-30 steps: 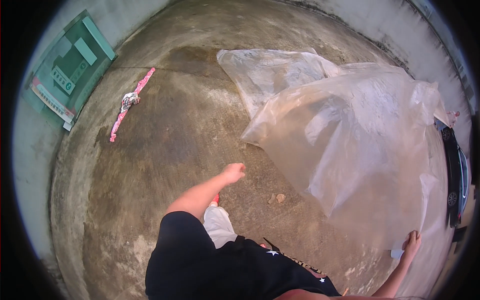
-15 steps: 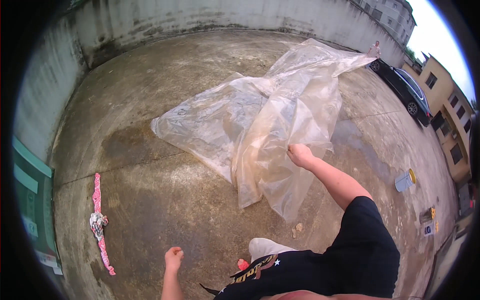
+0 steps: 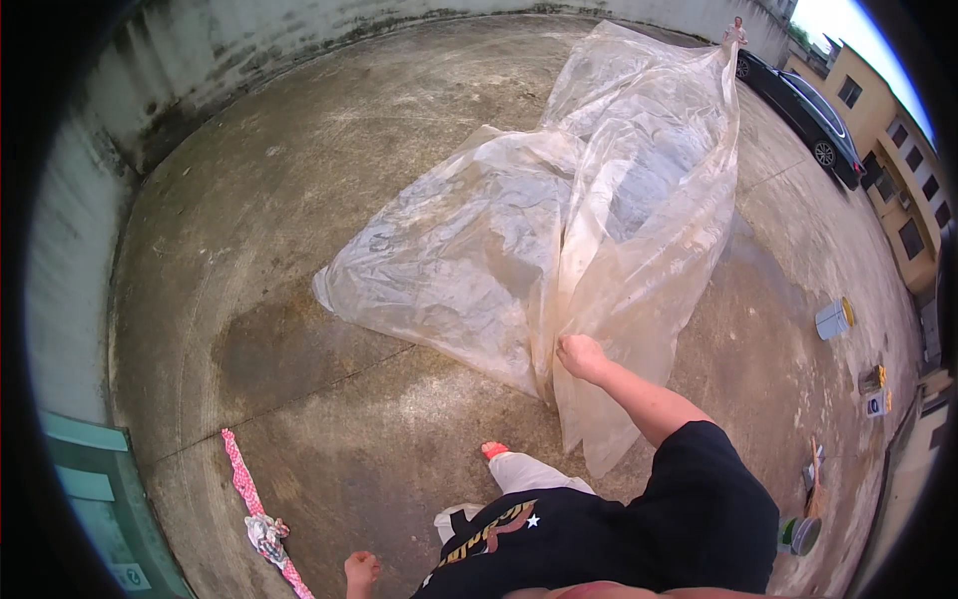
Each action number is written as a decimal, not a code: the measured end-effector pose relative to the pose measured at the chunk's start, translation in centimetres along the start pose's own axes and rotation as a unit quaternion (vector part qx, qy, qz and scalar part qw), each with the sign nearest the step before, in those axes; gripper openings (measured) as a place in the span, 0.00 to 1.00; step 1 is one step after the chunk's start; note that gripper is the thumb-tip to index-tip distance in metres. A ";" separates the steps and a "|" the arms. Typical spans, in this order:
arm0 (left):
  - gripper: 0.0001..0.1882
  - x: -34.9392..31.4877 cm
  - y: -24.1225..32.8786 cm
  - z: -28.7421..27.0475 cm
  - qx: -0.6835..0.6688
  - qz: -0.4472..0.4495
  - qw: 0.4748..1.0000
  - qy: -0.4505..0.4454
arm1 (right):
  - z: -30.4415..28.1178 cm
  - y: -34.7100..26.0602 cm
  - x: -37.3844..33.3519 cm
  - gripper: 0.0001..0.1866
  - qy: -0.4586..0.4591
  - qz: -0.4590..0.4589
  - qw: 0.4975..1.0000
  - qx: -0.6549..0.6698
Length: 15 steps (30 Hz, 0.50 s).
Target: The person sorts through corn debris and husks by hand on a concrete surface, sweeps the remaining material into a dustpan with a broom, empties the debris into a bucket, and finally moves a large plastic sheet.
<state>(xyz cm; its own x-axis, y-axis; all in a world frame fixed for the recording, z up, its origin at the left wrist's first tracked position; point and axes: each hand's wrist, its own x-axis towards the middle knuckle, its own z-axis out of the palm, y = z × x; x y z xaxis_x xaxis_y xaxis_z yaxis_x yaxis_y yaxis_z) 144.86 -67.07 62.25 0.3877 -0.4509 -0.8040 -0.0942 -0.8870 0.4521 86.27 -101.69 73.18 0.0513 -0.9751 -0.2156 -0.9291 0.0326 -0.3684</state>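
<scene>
A large translucent plastic sheet spreads in loose folds over the concrete ground ahead of me. My right hand is closed on its near edge, and a flap hangs down below the fingers. At the far end a person stands by the sheet's raised corner, apparently holding it; their hands are too small to make out. Low in the view, my left hand is curled into a loose fist with nothing visible in it. A pink patterned cloth strip, with a checked bundle at its middle, lies to its left.
Stained concrete walls run along the left and back. A green structure stands at the lower left. On the right are a black car, a bucket, small containers, a broom-like tool and another bucket.
My right hand has drawn the sheet's near edge lower, and the sheet has spread wider at its far end. My left hand has dropped toward the lower edge. My view has shifted.
</scene>
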 end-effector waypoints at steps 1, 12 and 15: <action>0.07 1.2 0.8 -1.2 -0.024 -0.019 1.000 0.000 | -0.5 -0.9 0.9 0.10 -0.009 0.012 1.000 -0.013; 0.10 30.0 29.8 -20.8 0.446 0.144 0.877 0.101 | 2.6 -13.8 12.8 0.10 0.069 0.216 0.974 -0.019; 0.13 36.2 47.2 -21.6 0.401 0.213 0.884 0.113 | 3.6 -18.8 16.3 0.10 0.072 0.220 0.973 0.004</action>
<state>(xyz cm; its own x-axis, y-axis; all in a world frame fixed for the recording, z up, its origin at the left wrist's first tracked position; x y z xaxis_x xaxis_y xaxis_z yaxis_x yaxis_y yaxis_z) 174.24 -123.16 62.80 0.3247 -0.8099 -0.4885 -0.8600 -0.4678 0.2040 105.92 -117.36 73.34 -0.4035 -0.8869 -0.2249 -0.8464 0.4552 -0.2764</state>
